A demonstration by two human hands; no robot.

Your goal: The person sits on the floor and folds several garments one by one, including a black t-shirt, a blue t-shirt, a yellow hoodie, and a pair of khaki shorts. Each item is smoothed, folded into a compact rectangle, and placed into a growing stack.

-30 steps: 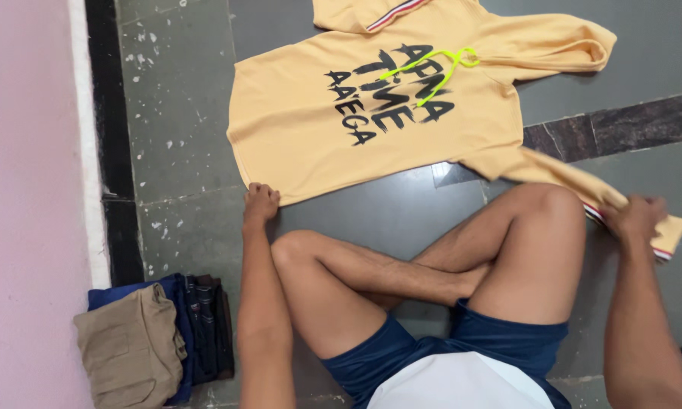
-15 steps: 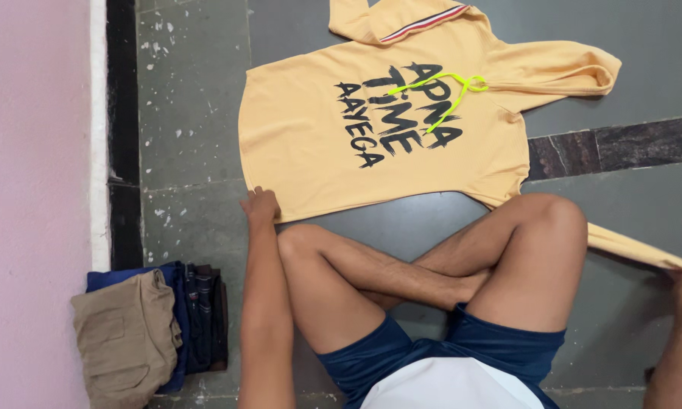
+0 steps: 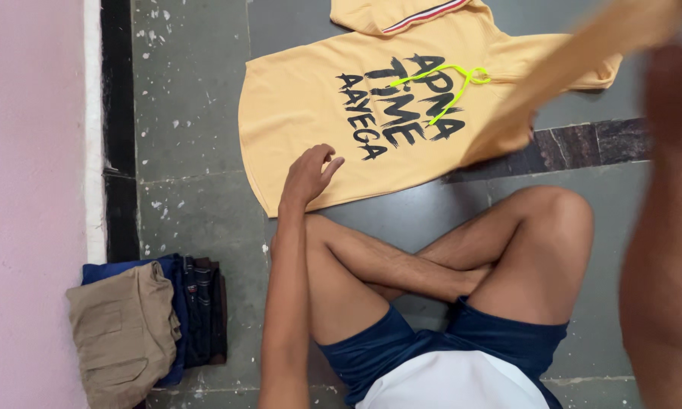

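A person sits cross-legged on the grey tiled floor (image 3: 189, 151) in dark blue shorts (image 3: 447, 341), knees bare. Just beside the left arm, against the pink wall (image 3: 31, 189), lies a small pile of folded clothes (image 3: 148, 326) — a tan piece on top, dark blue and striped ones under it. The left hand (image 3: 309, 176) rests on the lower front of the yellow hoodie (image 3: 318, 113), palm down, fingers loosely curled and a little apart, pinching nothing. The right arm (image 3: 663, 250) rises close to the camera as a blur — its hand is cut off at the top edge, so I cannot tell its grip, though the hoodie's sleeve (image 3: 576, 68) runs taut up toward it, lifted off the floor. The hoodie itself lies flat, front up, beyond the knees, with black lettering, a neon-green drawstring (image 3: 443, 83), and its hood (image 3: 568, 64) to the right.
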